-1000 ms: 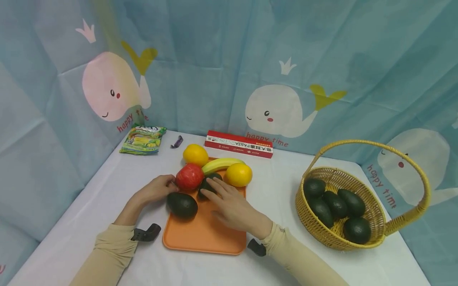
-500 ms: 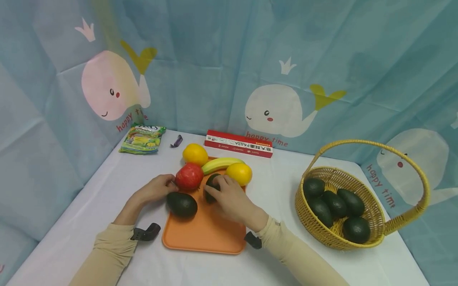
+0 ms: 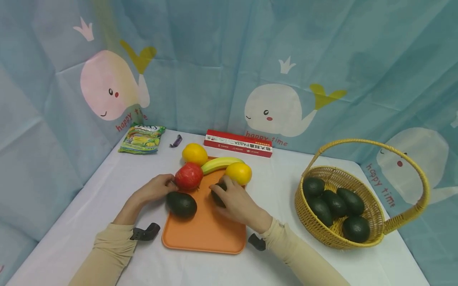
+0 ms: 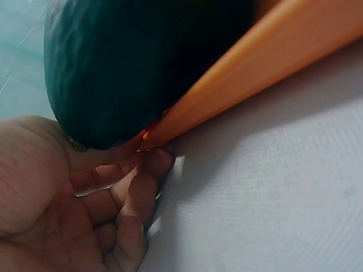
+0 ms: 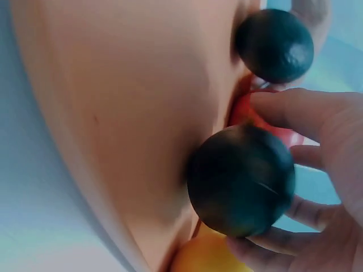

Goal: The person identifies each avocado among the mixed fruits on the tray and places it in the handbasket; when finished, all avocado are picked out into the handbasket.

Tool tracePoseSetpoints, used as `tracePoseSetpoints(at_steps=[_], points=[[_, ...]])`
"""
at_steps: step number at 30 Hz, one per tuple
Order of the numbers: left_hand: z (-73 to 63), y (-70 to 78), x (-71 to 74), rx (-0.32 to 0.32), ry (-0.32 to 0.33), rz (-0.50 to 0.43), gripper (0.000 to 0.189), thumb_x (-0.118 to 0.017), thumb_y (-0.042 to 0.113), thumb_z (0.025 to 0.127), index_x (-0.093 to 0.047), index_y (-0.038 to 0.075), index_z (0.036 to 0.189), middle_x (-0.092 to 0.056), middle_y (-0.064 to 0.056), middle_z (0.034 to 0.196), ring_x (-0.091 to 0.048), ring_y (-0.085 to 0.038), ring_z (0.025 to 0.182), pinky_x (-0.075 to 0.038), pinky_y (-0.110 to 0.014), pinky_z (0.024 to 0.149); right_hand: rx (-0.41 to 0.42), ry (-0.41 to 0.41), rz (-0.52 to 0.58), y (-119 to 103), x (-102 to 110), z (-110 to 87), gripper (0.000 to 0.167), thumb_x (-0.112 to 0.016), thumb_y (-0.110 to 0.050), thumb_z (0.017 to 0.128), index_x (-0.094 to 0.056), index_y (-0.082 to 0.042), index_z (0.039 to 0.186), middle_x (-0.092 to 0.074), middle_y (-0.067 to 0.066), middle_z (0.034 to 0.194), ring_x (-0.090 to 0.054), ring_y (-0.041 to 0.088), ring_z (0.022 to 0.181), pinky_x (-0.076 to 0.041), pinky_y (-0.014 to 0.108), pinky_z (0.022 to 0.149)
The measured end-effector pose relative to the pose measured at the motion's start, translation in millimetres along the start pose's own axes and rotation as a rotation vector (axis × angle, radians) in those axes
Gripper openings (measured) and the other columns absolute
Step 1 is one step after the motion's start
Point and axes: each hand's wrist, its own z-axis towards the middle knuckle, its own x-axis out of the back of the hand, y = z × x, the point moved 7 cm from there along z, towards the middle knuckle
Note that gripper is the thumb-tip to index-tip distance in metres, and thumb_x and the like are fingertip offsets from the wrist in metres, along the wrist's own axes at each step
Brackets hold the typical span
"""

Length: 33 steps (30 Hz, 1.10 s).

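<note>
My right hand (image 3: 237, 204) holds a dark green avocado (image 5: 241, 181) over the orange tray (image 3: 204, 238), thumb and fingers spread round it in the right wrist view. At the tray's left side my left hand (image 3: 157, 188) pinches the rim; the left wrist view has its curled fingers (image 4: 142, 192) at the tray's edge, the thumb partly hidden behind a second avocado (image 4: 113, 68). That avocado lies at the tray's left edge. Behind it sits a red pomegranate (image 3: 189, 176). A banana (image 3: 222, 164) and two lemons, one left (image 3: 195, 154) and one right (image 3: 239, 173), lie towards the tray's back.
On the right stands a yellow wicker basket (image 3: 311, 222) with a tall handle, several avocados inside. A red pasta box (image 3: 237, 143), a purple wrapped sweet (image 3: 176, 141) and a green snack bag (image 3: 142, 139) line the table's back. A whale-print curtain (image 3: 214, 79) hangs behind.
My right hand has closed round the avocado near the banana and drawn it slightly right and towards me. The left hand has stayed at the tray's rim.
</note>
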Motion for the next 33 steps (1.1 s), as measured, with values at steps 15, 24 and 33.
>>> tracePoseSetpoints(at_steps=[15,24,33], points=[[-1.0,0.0,-2.8,0.02,-0.007,-0.011,0.03,-0.059,0.013,0.091,-0.06,-0.006,0.113,-0.066,-0.011,0.088,-0.056,-0.019,0.08,-0.047,-0.032,0.075,-0.101,0.112,0.152,10.8,38.4,-66.3,0.057,-0.078,-0.024,0.075,-0.057,-0.019,0.127,-0.054,0.008,0.127,-0.059,0.018,0.104,-0.054,0.035,0.086],[0.4,-0.3,-2.1,0.025,-0.004,-0.003,0.029,-0.058,0.013,0.091,-0.06,-0.006,0.112,-0.065,-0.011,0.087,-0.056,-0.019,0.079,-0.047,-0.032,0.075,-0.448,0.414,0.089,99.3,119.1,-151.4,0.063,-0.078,-0.014,0.076,-0.053,-0.006,0.132,-0.059,0.017,0.127,-0.062,0.035,0.107,-0.05,0.053,0.083],[0.3,0.0,1.2,0.005,0.01,0.01,0.024,-0.059,0.013,0.09,-0.061,-0.004,0.108,-0.064,-0.009,0.086,-0.055,-0.019,0.078,-0.045,-0.031,0.072,-0.831,0.485,-0.031,187.9,147.2,-247.2,0.056,-0.068,-0.012,0.083,-0.05,0.002,0.134,-0.045,0.037,0.129,-0.048,0.056,0.102,-0.038,0.068,0.077]])
